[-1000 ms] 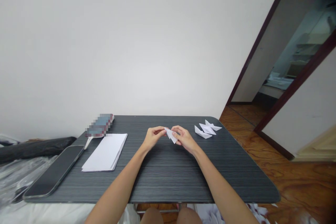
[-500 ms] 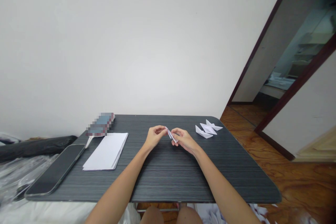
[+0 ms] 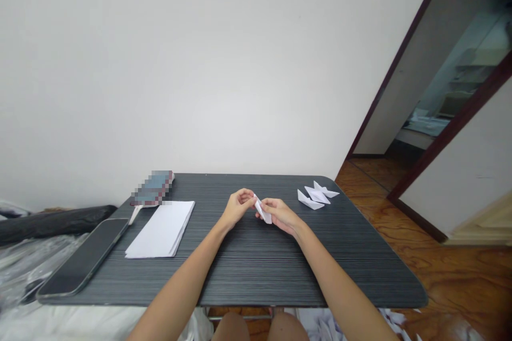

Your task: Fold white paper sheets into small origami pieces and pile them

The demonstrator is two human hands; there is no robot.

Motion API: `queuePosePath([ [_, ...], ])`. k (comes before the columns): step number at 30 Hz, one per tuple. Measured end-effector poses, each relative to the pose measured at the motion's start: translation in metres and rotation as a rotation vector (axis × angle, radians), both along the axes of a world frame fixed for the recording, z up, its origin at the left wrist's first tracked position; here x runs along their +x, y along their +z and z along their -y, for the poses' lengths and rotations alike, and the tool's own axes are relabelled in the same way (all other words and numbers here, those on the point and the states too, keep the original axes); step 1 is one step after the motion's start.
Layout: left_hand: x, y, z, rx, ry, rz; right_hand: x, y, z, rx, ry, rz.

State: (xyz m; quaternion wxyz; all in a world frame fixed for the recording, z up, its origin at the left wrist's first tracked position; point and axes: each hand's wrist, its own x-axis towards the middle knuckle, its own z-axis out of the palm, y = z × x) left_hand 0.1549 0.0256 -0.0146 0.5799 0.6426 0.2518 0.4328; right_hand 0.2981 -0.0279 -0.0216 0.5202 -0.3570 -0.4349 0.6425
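A small folded white paper piece [image 3: 263, 210] is held just above the middle of the dark table [image 3: 256, 266]. My left hand [image 3: 237, 206] pinches its upper left end. My right hand [image 3: 280, 213] grips its lower right part with curled fingers. Both hands are closed on the paper and nearly touch each other.
Three folded white paper boats [image 3: 316, 196] lie at the table's far right. A stack of white sheets [image 3: 162, 230] lies at the left, with a phone [image 3: 82, 258] on the left edge and a blurred object [image 3: 152, 189] behind. An open doorway [image 3: 436, 101] is at right.
The paper piece has been folded narrower and turned between my fingers. Both hands stay at the same spot over the table.
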Motion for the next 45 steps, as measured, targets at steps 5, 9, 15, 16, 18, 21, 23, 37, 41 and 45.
queuePosePath([
  [5,-0.001,-0.005,-0.003,0.097,0.032,-0.142,0.002,-0.006,-0.004,0.073,-0.096,0.183],
  [9,-0.003,-0.011,-0.003,0.432,0.071,-0.460,0.004,-0.013,-0.008,0.256,-0.200,0.540],
  [15,-0.011,-0.008,0.004,0.842,-0.075,-0.704,0.005,-0.023,-0.009,0.430,-0.319,1.035],
  [16,-0.013,-0.007,0.005,0.884,-0.118,-0.721,0.005,-0.023,-0.008,0.434,-0.327,1.081],
  [18,-0.015,-0.005,0.006,0.943,-0.175,-0.759,0.005,-0.023,-0.008,0.447,-0.336,1.174],
  [21,-0.016,-0.003,0.006,1.016,-0.183,-0.822,0.007,-0.019,-0.005,0.477,-0.347,1.286],
  [23,-0.016,-0.002,0.006,1.069,-0.166,-0.854,0.010,-0.014,-0.002,0.509,-0.319,1.317],
  [37,-0.015,-0.003,0.004,1.041,-0.098,-0.845,0.015,0.001,0.011,0.644,-0.082,1.212],
  [41,-0.018,-0.004,0.003,0.984,-0.141,-0.783,0.017,-0.003,0.007,0.626,-0.142,1.135],
  [45,-0.019,-0.006,-0.002,0.882,-0.118,-0.728,0.021,-0.006,0.002,0.585,-0.188,1.109],
])
